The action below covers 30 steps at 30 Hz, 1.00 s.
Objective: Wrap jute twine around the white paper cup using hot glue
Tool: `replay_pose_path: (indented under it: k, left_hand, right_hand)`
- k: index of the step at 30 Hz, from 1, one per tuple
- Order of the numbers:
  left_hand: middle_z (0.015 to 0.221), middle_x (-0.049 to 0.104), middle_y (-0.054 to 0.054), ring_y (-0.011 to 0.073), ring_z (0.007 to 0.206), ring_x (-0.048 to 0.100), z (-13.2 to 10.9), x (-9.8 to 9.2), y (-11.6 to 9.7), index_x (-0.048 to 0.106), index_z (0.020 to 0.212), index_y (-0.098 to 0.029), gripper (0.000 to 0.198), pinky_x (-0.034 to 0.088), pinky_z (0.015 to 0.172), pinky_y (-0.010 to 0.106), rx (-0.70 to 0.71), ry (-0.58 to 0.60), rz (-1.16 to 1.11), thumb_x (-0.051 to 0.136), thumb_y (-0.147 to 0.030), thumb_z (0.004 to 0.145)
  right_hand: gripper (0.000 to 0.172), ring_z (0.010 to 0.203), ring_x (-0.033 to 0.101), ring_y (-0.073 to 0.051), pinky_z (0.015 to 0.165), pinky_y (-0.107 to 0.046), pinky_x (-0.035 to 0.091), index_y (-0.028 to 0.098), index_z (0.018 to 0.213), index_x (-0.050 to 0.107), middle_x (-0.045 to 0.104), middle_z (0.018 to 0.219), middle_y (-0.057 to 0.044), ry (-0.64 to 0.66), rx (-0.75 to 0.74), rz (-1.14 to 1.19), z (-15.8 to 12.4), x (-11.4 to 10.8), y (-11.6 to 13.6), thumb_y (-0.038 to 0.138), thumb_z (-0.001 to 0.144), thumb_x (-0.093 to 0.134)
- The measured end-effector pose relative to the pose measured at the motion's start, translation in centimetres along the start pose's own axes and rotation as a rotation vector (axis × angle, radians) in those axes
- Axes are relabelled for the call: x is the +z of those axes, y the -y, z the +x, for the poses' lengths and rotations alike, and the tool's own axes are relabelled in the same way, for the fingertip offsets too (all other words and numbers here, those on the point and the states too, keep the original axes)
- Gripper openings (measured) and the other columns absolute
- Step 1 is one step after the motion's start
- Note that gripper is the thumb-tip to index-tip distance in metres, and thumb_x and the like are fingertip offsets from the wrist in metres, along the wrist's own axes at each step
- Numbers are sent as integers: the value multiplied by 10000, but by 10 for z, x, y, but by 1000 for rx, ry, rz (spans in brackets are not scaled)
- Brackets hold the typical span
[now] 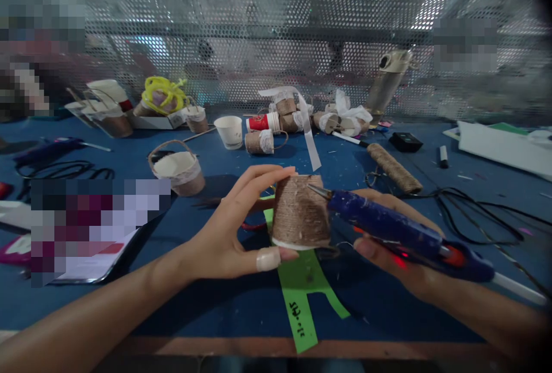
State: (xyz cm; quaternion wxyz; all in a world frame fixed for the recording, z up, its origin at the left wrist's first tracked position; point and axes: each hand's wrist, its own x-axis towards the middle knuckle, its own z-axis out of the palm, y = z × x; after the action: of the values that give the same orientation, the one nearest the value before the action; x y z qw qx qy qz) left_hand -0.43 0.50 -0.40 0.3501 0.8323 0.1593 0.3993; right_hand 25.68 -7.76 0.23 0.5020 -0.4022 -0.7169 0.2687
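My left hand (233,229) grips a paper cup wrapped in brown twine (299,212), held upside down with fingers on its top and thumb under its white rim. A plaster covers that thumb's tip. My right hand (403,255) holds a blue hot glue gun (401,229), whose metal nozzle touches the upper right side of the twine cup. A white glue stick protrudes from the gun's back. Both are held above a blue table (215,304) and a green paper strip (302,298).
A twine spool (394,167), black cables (474,212), a white paper cup (229,130), a lace-trimmed basket cup (179,172), several finished twine cups (280,120), white ribbon, a marker and a perforated metal screen (276,34) lie beyond. Papers sit at left.
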Motion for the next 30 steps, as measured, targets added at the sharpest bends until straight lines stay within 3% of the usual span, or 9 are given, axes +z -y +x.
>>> replay_pose_path:
  k: [9,13,20,27,30]
  left_hand:
    - [1358,550,108,302,1254,584,2,5,1,458,1441,-305,892,612,954,376,-61,-78,-55,902,-378,670]
    - [1382,547,114,315,1273,576,2,3,-1,445,1469,-307,904,608,970,399,-57,-75,-40,888,-412,687]
    - [1419,517,106,326,1292,562,2,-7,4,438,1473,-305,919,605,997,431,2,-118,4,894,-345,676]
    - [1419,501,103,326,1323,519,6,-12,10,470,1444,-264,889,586,1010,419,115,-270,14,895,-328,665]
    - [1400,504,92,308,1313,525,7,-13,10,469,1442,-262,909,575,1018,405,176,-293,37,907,-328,648]
  right_hand:
    - [249,1085,706,-162,902,-258,574,285,894,587,720,1229,55,102,-30,73,-3,1,3,107,817,743]
    - [209,1070,705,-197,882,-306,577,282,882,601,714,1249,23,110,-11,41,-3,0,2,159,820,758]
    - [244,734,665,-189,650,-329,538,264,843,608,682,810,16,136,-92,72,-7,-8,-12,68,769,735]
    - [312,708,657,-216,614,-363,519,278,853,599,665,783,8,124,-89,122,-8,-13,-17,14,738,720]
    - [281,743,657,-225,678,-394,532,264,849,598,653,785,-4,153,-99,120,-4,-14,-16,14,767,698]
